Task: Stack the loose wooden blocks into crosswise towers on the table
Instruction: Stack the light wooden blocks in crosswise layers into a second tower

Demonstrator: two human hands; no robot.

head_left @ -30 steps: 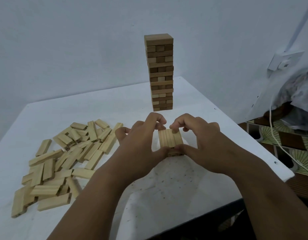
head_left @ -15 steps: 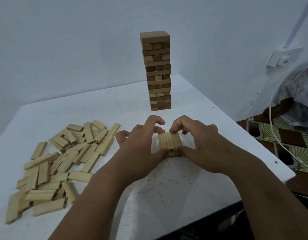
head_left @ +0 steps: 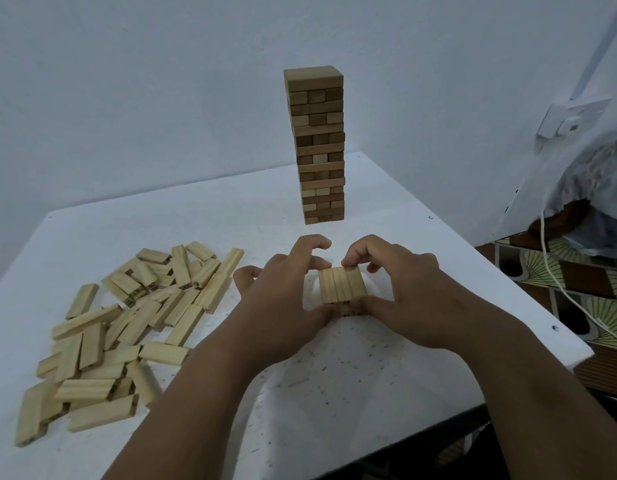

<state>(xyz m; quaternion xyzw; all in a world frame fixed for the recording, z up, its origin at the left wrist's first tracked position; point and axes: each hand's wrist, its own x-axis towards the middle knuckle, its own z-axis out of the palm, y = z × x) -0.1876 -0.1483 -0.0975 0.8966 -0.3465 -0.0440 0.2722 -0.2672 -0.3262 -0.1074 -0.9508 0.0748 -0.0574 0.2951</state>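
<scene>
I am squaring up the first layers of a new stack [head_left: 341, 285] near the middle of the table [head_left: 335, 393]. My left hand [head_left: 286, 292] and right hand [head_left: 400, 292] pinch it, thumbs on the near edge, fingertips curled over the far edge. Its top shows three pale blocks lying flush. Next I judge a crosswise layer is needed, taken from the loose pile [head_left: 127, 323] at my left.

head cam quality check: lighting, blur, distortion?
Head view: dim, flat, bluish light, no glare; soft shadows under both forearms on the table. Wide-angle bend shows in the wall conduit and the table edges. Tall tower, small stack and loose blocks all read sharp; no motion blur on either hand.
</scene>
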